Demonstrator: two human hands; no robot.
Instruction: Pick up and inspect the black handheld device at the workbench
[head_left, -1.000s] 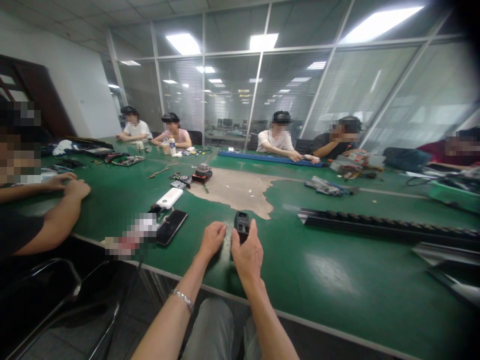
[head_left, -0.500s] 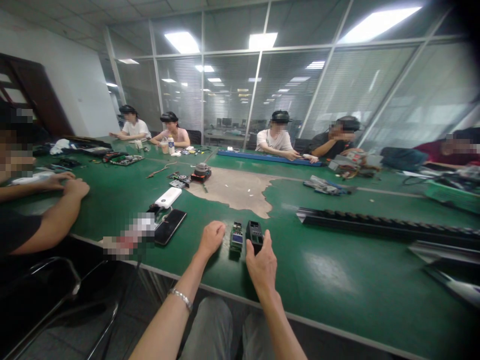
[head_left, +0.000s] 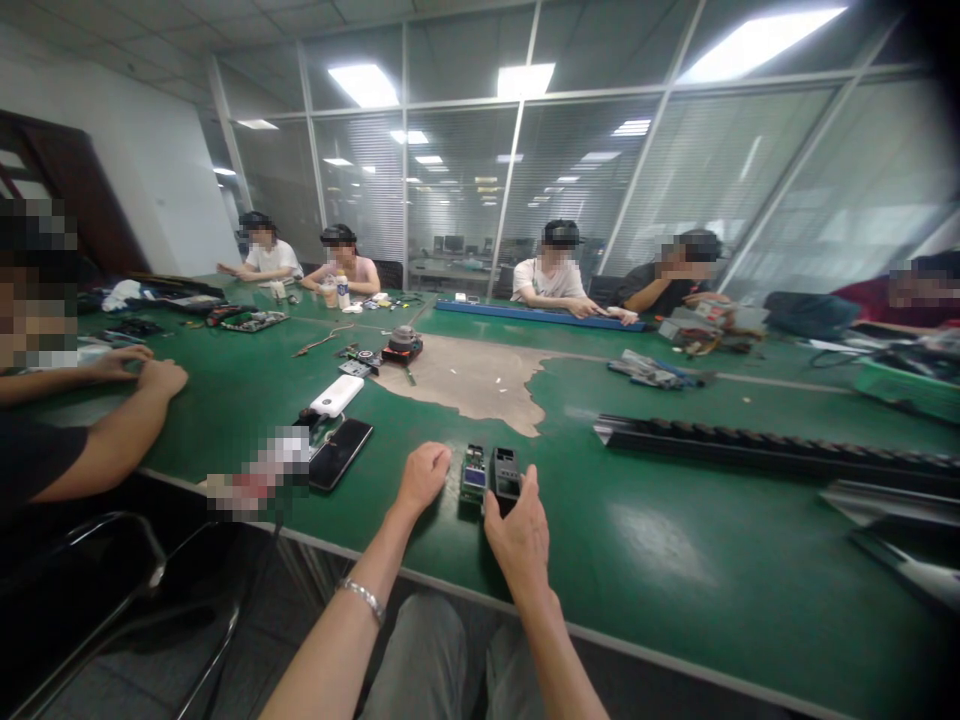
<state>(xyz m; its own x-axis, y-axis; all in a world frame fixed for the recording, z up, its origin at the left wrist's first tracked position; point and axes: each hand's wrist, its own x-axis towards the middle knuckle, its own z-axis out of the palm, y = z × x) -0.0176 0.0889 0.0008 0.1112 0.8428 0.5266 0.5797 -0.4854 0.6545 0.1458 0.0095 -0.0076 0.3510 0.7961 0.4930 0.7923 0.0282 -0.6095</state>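
My right hand (head_left: 519,532) has its thumb and fingers around the near end of a black plastic housing (head_left: 507,468) with rectangular openings. To the left of the housing, nearly touching it, a small green circuit board (head_left: 474,480) with a blue part lies on the table. My left hand (head_left: 424,476) rests on the table left of the board, fingers curled into a loose fist. Nothing shows in that hand, and it is apart from the board.
On the green table (head_left: 637,620), a black phone (head_left: 341,455) and white power bank (head_left: 337,396) lie to the left. Black metal rails (head_left: 735,450) lie to the right. Ahead is a bare brown patch (head_left: 472,380). A co-worker's forearms (head_left: 127,410) rest at the left; others sit opposite.
My right hand has shifted slightly left with the black housing, bringing it closer to the circuit board. My left hand has stayed in place.
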